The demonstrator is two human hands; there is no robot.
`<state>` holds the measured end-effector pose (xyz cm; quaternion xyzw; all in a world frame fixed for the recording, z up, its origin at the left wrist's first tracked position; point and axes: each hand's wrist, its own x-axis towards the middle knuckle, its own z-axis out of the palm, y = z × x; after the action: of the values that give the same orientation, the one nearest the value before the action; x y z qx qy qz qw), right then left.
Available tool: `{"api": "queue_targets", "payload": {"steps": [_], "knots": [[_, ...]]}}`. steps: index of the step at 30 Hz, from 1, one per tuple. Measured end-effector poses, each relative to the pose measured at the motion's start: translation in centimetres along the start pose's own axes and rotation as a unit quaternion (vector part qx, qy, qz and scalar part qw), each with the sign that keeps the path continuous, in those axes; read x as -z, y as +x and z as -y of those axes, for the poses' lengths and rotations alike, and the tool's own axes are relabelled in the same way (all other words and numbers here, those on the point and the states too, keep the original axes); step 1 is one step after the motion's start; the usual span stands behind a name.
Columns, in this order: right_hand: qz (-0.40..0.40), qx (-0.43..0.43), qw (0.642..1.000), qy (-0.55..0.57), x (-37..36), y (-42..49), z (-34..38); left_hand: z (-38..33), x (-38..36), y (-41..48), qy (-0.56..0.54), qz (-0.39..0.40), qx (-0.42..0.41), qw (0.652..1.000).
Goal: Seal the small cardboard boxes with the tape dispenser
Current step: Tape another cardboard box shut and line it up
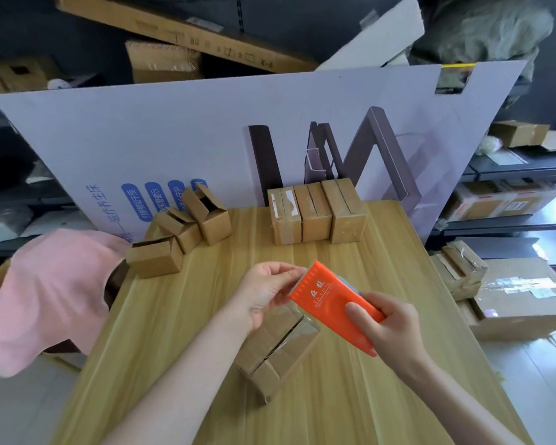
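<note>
Open boxes (187, 226) left, sealed boxes (315, 213) behind — right hand (389, 329) grips orange tape dispenser (325, 297), left hand (264, 293) pinches its toothed edge over creased box (280, 351)

We read "YA LONG" in white beneath two Chinese characters on the orange tape dispenser (331, 300). The lilac board (206, 130) carries blue "养生床". The long carton (180, 33) shows "80" and "X-8".

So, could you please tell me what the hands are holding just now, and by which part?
The right hand grips the tape dispenser by its lower end; the left hand pinches it at the toothed top edge.
</note>
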<state>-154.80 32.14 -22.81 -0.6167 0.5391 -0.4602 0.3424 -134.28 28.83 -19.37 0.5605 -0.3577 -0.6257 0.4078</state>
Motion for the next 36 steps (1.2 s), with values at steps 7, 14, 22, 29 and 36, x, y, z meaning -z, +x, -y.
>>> {"api": "queue_targets", "payload": {"steps": [7, 14, 22, 29, 36], "knots": [[-0.018, -0.01, 0.998, -0.052, -1.7, 0.1, 0.5, 0.0, 0.2, 1.3, 0.004, -0.048, 0.002, 0.999], [-0.03, -0.01, 0.995, -0.096, -1.6, 0.0, 0.6, 0.3, 1.1, 2.0, -0.08, 0.033, 0.038, 0.996], [-0.038, -0.033, 0.974, -0.219, -2.2, -0.4, 2.1, 1.3, 0.0, 3.4, -0.016, -0.132, -0.005, 0.991], [-0.016, -0.1, 0.963, -0.249, 0.7, -2.4, 0.5, 1.5, 3.7, 4.9, -0.009, -0.294, 0.015, 0.956], [0.009, -0.162, 0.956, -0.246, 4.0, -4.7, -2.4, 4.6, 2.5, 5.8, -0.025, -0.285, 0.063, 0.956]]}}
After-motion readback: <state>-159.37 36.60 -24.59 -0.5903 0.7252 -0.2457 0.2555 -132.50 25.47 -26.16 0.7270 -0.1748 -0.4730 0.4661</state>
